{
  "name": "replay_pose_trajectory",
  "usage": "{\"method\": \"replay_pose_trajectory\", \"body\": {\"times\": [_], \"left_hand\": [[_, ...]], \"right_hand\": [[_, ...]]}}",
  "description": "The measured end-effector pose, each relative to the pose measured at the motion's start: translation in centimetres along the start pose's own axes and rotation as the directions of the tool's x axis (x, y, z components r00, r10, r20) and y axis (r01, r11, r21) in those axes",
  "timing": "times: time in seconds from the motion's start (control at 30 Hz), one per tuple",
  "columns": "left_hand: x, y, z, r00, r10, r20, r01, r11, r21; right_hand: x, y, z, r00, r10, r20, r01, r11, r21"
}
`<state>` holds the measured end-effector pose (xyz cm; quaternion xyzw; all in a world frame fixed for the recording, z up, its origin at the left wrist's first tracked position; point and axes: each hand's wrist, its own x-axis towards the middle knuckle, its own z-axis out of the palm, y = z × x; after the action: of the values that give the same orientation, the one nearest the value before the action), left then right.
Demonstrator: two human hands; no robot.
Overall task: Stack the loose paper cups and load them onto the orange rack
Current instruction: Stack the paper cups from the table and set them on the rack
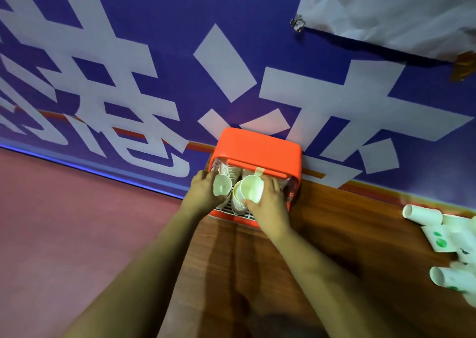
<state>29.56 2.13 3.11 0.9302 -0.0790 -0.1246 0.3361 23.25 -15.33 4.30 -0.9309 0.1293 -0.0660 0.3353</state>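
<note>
At the rack (257,146) front edge our left hand (203,192) grips a cup (222,185), right hand (271,200) a stack (247,191); loose cups (438,234) well right

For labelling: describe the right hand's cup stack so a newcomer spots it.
Find the orange rack against the blue banner. At its open front, the right hand grips a white cup stack, mouth toward the camera. Unlike the cup in the left hand, layered rims show below its mouth.
</note>
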Motion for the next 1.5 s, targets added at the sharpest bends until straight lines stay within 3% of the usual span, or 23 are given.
{"method": "replay_pose_trajectory", "body": {"times": [0.3, 0.47, 0.63, 0.9, 1.13, 1.23, 1.5], "left_hand": [[0.6, -1.6, 1.1, 1.000, 0.014, 0.027, -0.015, 0.999, 0.049], [0.4, -1.4, 1.4, 0.999, 0.042, -0.021, -0.043, 0.999, -0.005], [-0.6, -1.1, 1.5, 0.999, 0.042, -0.021, -0.043, 0.999, -0.026], [-5.4, -0.4, 1.8, 0.991, -0.077, -0.109, 0.070, 0.995, -0.065], [-10.6, 3.8, 8.9, 0.994, -0.052, 0.098, 0.046, 0.997, 0.062], [-12.3, 9.4, 14.1, 0.977, 0.027, 0.211, -0.048, 0.994, 0.094], [-17.6, 26.9, 29.7, 0.870, 0.192, 0.455, -0.269, 0.957, 0.111]], "right_hand": [[0.3, 1.3, 3.0, 0.999, 0.021, 0.043, -0.012, 0.983, -0.185], [1.7, 1.8, 2.9, 0.988, -0.019, 0.150, 0.046, 0.983, -0.179], [1.4, 2.0, 2.5, 0.985, -0.027, 0.168, 0.052, 0.988, -0.144], [-4.5, 6.7, -2.4, 0.986, 0.105, 0.129, -0.095, 0.992, -0.082], [-13.5, 18.0, -11.1, 0.937, 0.329, 0.117, -0.300, 0.930, -0.215], [-17.1, 23.4, -16.3, 0.894, 0.438, 0.100, -0.403, 0.880, -0.250], [-27.6, 37.1, -30.7, 0.844, 0.520, -0.131, -0.536, 0.817, -0.214]]}}
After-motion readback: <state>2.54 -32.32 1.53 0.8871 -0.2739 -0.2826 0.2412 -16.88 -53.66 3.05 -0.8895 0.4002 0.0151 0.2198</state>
